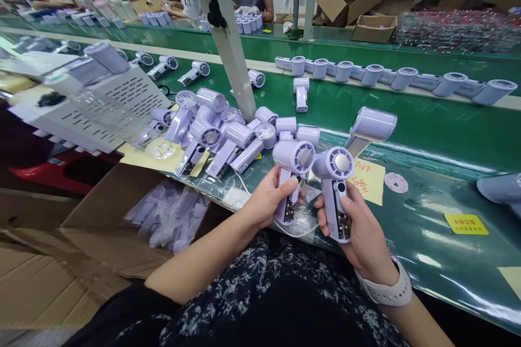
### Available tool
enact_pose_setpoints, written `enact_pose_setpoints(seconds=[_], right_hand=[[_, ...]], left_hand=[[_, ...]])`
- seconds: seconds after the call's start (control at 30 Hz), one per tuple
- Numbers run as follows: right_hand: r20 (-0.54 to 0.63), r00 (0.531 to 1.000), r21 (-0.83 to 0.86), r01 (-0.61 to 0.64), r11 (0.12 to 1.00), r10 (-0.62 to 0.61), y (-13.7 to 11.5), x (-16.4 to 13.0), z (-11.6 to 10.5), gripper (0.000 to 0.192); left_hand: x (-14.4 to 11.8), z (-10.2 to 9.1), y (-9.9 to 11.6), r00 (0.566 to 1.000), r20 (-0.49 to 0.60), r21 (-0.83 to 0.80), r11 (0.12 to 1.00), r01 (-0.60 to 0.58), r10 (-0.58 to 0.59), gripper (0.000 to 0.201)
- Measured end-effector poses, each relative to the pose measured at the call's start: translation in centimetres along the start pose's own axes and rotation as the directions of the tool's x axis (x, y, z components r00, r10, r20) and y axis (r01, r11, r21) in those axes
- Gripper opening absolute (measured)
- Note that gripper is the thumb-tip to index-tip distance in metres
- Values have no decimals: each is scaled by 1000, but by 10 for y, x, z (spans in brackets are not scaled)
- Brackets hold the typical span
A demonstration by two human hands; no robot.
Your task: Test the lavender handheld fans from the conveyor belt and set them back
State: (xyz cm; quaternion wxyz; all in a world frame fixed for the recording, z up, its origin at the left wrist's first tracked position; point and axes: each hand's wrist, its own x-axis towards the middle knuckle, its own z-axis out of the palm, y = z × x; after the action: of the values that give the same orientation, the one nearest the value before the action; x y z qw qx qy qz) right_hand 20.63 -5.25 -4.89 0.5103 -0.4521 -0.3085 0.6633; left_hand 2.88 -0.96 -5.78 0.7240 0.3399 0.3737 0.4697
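Left fan and right fan were at four o'clock from the heaped fans on the bench, the left hand and right hand each closed in a narrow grip around one handle. Those handles hid much of the left hand's fingers and the right palm. Both long axes ran roughly twelve to six, heads uppermost, round ends facing about three.
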Motion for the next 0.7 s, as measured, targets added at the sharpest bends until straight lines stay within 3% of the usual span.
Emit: enact_pose_setpoints(seconds=[0.07, 0.13, 0.17, 0.23, 0.3, 0.37, 0.47, 0.6, 0.7], right_hand=[[63, 997, -78, 58, 995, -53, -3, 0, 7, 59], [146, 981, -313, 168, 935, -127, -7, 3, 14, 61], [180, 968, -461, 242, 854, -177, -7, 7, 16, 58], [226, 910, -717, 397, 573, -347, -5, 19, 18, 48], [286, 813, -824, 479, 303, -508, 3, 34, 19, 38], [352, 733, -831, 531, 166, -582, 13, 47, 18, 29], [382, 693, -806, 574, 146, -612, 13, 53, 16, 23], [291, 603, -774, 605, 188, -743, -25, 41, 17, 10], [458, 636, -621, 729, 289, -621, -57, 37, 22, 10]], left_hand=[[-3, -2, 3, 993, 109, -120, 991, 63, -50, 65], [-6, -4, 6, 968, 244, -231, 966, 120, -62, 69], [-8, -6, 9, 957, 286, -274, 954, 122, -40, 68], [-12, -11, 14, 957, 289, -330, 941, 74, 26, 64], [-15, -18, 18, 966, 251, -354, 935, 35, 58, 60], [-18, -25, 21, 975, 218, -354, 935, 33, 48, 60], [-21, -31, 20, 983, 179, -331, 943, 26, 35, 66], [-20, -25, 12, 971, 237, -214, 973, 89, -36, 76], [-19, -17, 7, 935, 304, -90, 971, 220, -183, 82]])
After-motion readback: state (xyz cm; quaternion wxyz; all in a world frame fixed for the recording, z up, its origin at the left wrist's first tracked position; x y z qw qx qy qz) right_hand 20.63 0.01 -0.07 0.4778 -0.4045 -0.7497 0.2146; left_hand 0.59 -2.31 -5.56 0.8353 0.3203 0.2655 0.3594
